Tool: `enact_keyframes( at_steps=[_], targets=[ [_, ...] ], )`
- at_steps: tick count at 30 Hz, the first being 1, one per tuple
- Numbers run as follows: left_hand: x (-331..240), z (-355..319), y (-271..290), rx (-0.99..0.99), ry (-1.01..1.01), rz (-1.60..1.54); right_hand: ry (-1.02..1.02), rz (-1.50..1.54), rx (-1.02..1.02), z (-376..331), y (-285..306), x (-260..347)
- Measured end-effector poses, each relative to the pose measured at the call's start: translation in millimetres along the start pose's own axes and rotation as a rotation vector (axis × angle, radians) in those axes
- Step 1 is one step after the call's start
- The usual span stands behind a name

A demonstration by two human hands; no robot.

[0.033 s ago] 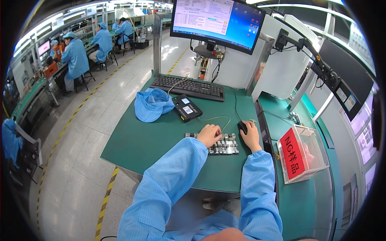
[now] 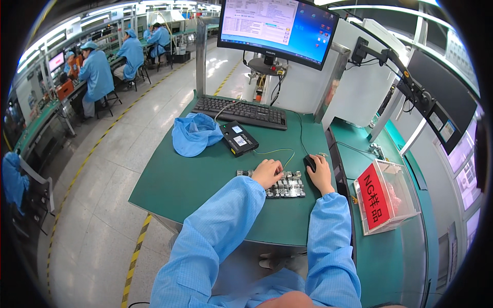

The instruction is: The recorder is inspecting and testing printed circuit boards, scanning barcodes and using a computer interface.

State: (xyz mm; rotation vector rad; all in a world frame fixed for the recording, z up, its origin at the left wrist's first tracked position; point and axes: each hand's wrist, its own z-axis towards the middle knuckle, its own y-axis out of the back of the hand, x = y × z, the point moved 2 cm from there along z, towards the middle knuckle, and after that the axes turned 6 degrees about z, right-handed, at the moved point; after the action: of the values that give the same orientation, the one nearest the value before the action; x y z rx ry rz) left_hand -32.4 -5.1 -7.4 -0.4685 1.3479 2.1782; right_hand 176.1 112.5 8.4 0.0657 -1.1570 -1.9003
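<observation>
My right hand (image 2: 320, 173) rests over a black computer mouse (image 2: 309, 162), its fingers wrapped round it. My left hand (image 2: 267, 173) lies on a panel of small circuit boards (image 2: 288, 186) with silvery metal parts. Its fingers are bent and close together, their tips down at the panel; what they hold, if anything, is hidden. A thin yellow-green cable (image 2: 277, 151) runs from a black box with a small screen (image 2: 240, 139) and ends near these fingers. The panel lies flat on the green mat (image 2: 205, 179).
A blue cloth cap (image 2: 192, 134) sits left of the box, below a black keyboard (image 2: 239, 112). The monitor (image 2: 277, 31) stands behind. On the right bench is a clear bin with a red sign (image 2: 375, 197). Several people in blue work at a line far left.
</observation>
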Motion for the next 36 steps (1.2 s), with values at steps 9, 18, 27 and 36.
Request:
enact_keyframes(
  at_steps=[9, 18, 27, 36],
  targets=[
    [-3.6, 1.5, 2.9, 0.034, 0.032, -0.002, 0.029, 0.007, 0.017, -0.3, 5.5, 3.4],
    [-2.2, 1.2, 1.9, 0.029, 0.017, 0.008, 0.039, -0.001, 0.023, -1.2, 3.3, 0.4],
    [-1.0, 1.6, 0.3, 0.018, 0.001, 0.007, 0.052, -0.017, 0.026, -0.6, 4.7, 0.2],
    [-3.3, 1.5, 1.2, 0.017, 0.003, 0.012, 0.06, -0.027, 0.021, -1.7, 5.8, 2.3]
  ],
)
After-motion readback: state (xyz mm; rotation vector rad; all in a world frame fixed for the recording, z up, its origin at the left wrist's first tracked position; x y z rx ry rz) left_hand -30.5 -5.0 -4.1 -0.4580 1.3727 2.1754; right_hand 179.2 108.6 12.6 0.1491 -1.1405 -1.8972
